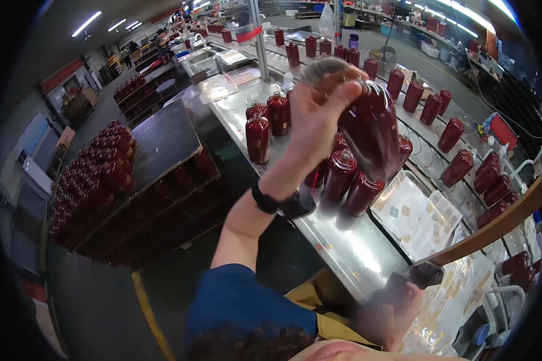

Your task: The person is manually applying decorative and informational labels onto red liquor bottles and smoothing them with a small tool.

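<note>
Dark red bottle (370, 129) is being lifted, tilted, above the steel worktop (349, 246), the left hand (316, 117) gripping around its neck end. Blurred, the right hand (391, 313) is closing on a small dark object (424, 274) near sheets of labels (412, 216). More red bottles (343, 177) are standing just below.

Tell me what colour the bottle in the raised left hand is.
Dark red, glossy. The bottle in the left hand shows best in the head view.

bottles (343, 174) on steel table (349, 246), label tray (415, 216) right, stacked pallet (102, 180) left
</note>
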